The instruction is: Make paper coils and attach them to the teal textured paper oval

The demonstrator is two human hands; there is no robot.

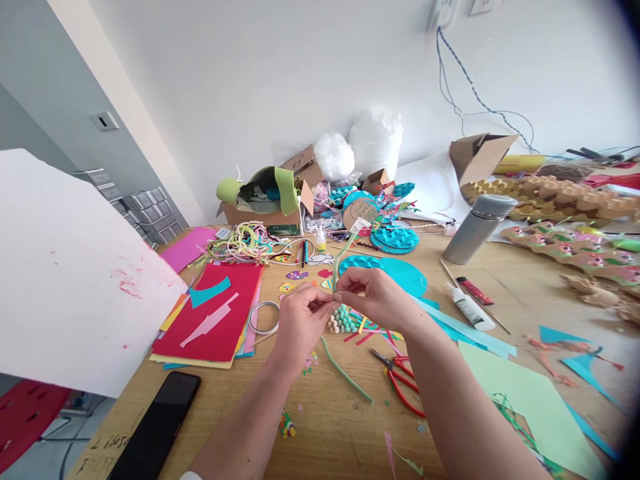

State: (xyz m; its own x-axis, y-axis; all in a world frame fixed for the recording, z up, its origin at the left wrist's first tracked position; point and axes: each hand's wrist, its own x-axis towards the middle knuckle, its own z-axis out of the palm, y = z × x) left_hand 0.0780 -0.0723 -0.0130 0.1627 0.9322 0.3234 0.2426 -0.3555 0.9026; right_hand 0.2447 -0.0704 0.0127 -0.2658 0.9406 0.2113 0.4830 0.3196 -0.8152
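A green pipe cleaner [344, 257] stands upright above the desk [340, 427], pinched at its lower end by the left hand [300, 320] and right hand [373, 293], both grips clenched on it. Red pliers [400, 380] lie near.

Matt wooden table [345, 433]; glossy black phone [157, 427]; seemingly fuzzy green stem [345, 375].
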